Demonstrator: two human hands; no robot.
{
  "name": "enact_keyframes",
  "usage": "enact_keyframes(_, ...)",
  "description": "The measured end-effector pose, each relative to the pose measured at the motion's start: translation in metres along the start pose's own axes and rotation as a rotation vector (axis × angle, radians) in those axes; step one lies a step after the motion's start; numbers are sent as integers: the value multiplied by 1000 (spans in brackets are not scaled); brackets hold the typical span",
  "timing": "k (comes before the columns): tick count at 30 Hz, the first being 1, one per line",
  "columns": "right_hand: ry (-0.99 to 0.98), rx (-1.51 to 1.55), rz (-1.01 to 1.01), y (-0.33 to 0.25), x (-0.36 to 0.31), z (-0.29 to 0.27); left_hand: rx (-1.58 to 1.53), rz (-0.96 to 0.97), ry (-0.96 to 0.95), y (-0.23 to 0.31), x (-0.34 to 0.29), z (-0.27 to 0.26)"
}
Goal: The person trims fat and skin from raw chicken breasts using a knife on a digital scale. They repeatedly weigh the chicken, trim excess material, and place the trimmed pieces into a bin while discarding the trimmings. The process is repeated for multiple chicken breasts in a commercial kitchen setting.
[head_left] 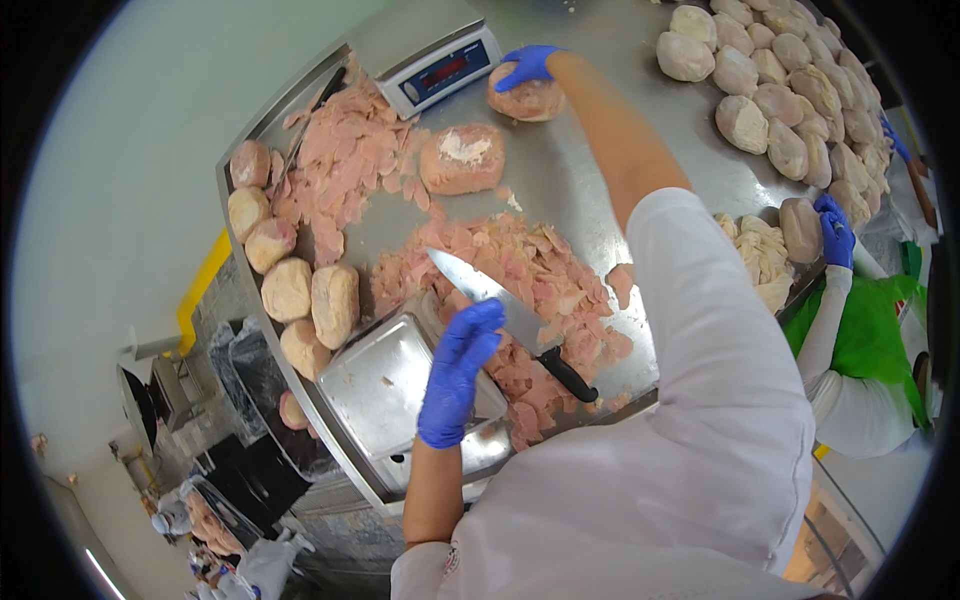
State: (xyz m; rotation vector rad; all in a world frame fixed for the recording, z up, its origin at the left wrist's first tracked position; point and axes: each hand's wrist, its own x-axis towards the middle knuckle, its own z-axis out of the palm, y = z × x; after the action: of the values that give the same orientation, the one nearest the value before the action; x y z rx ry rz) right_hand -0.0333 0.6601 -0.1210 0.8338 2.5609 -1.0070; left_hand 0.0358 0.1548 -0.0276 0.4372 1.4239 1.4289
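Observation:
My right hand (527, 66), in a blue glove, is stretched to the far side of the steel table and grips a round lump of pink meat (532, 98) from above. Nearer to me, my left hand (460, 375), gloved in blue too, is raised with its fingers out and nothing in it. It hovers beside a metal platform (375, 385) and close to a large knife (510, 318) with a black handle. The knife lies on a heap of thin pink meat slices (560, 275). A blocky pink meat piece (462, 160) sits between the two slice heaps.
A digital scale (443, 75) stands at the back, beside a second slice heap (345, 150). Several pale meat lumps (335, 305) line the left edge. Many more (785, 105) are piled far right, where a co-worker's gloved hand (836, 232) touches one.

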Motion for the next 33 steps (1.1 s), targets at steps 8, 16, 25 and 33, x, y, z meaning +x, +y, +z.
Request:
enact_keyframes(8, -1, 221, -86, 31, -161, 104, 39, -269, -300, -43, -24, 71)
enact_keyframes(16, 227, 915, -13, 92, -333, 210, 83, -4, -397, -79, -69, 80)
enact_keyframes(25, 213, 1622, 37, -12, -373, 229, 62, 173, -244, -98, -143, 53)
enact_keyframes(33, 345, 680, -355, -254, -368, 258, 625, 750, 677, -77, -139, -31)
